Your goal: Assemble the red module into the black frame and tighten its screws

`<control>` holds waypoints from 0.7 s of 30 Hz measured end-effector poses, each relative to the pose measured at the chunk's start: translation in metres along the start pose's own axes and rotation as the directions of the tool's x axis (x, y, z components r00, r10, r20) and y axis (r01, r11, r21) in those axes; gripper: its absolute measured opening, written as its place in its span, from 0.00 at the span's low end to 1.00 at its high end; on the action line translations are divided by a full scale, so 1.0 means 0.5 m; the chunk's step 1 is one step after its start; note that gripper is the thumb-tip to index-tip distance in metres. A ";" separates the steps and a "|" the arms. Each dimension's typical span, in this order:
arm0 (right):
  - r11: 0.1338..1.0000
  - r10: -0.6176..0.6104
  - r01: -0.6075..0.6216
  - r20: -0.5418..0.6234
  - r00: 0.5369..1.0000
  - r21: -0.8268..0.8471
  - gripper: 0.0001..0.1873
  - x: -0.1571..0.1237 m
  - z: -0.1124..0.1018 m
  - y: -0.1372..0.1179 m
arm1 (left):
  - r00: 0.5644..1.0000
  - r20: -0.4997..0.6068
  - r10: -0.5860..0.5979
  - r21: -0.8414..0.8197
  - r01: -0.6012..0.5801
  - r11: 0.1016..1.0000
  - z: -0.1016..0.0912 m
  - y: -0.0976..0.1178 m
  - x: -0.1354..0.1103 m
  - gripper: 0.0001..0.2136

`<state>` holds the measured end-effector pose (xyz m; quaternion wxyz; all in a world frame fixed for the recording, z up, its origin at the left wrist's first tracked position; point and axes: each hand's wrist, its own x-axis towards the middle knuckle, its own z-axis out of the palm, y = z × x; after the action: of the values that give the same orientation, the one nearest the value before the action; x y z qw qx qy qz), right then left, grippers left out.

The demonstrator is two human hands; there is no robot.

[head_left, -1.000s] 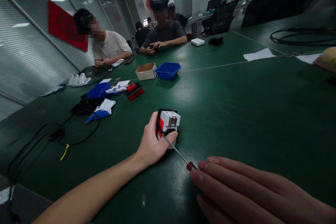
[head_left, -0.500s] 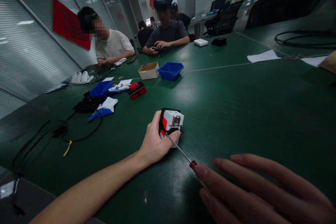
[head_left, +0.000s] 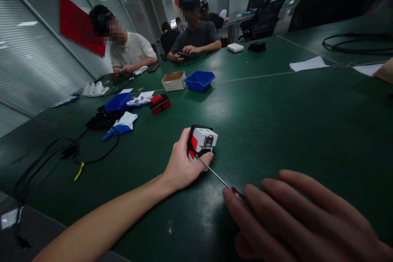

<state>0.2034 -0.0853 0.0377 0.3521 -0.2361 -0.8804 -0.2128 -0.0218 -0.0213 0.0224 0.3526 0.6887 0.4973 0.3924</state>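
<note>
My left hand point(head_left: 181, 167) is wrapped round a small white, red and black electrical device point(head_left: 202, 141) standing on the green table point(head_left: 276, 114). A thin screwdriver point(head_left: 216, 175) with a red handle runs from the device's near side back under my right hand point(head_left: 294, 217). My right hand lies over the handle with its fingers stretched forward and together, the fingertips covering most of the red grip. How the handle is held beneath the fingers is hidden.
A cardboard box point(head_left: 174, 80) and a blue bin point(head_left: 199, 80) sit further back. Gloves point(head_left: 121, 125), a red-black part point(head_left: 159, 103) and black cables point(head_left: 61, 151) lie to the left. Two seated people point(head_left: 129, 51) work at the far end. Papers point(head_left: 308, 64) lie at right.
My right hand has slid forward over the screwdriver's red handle, covering more of it. The left hand and the device have stayed in place.
</note>
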 end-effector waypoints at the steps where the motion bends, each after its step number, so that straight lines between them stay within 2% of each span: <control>1: 1.000 0.000 0.000 -0.016 1.000 0.021 0.13 0.009 0.003 0.000 | 1.000 -0.003 0.002 -0.001 -0.002 1.000 0.000 0.001 0.000 0.18; 8: 1.000 0.013 -0.013 -0.025 1.000 -0.004 0.15 0.033 0.002 -0.011 | 1.000 -0.009 -0.005 0.005 0.005 1.000 0.001 0.003 0.001 0.18; 17: 0.996 0.084 -0.083 -0.100 0.991 0.012 0.19 0.064 -0.017 0.001 | 1.000 0.001 0.003 0.051 -0.003 0.999 0.003 0.002 0.004 0.18; 21: 0.997 0.081 -0.079 -0.089 0.993 0.022 0.20 0.065 -0.013 0.002 | 1.000 0.003 -0.006 0.058 0.005 0.998 0.002 0.003 0.003 0.19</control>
<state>0.1867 -0.0797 0.0656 0.4016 -0.2580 -0.8555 -0.2006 -0.0200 -0.0204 0.0233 0.3345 0.6979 0.5098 0.3758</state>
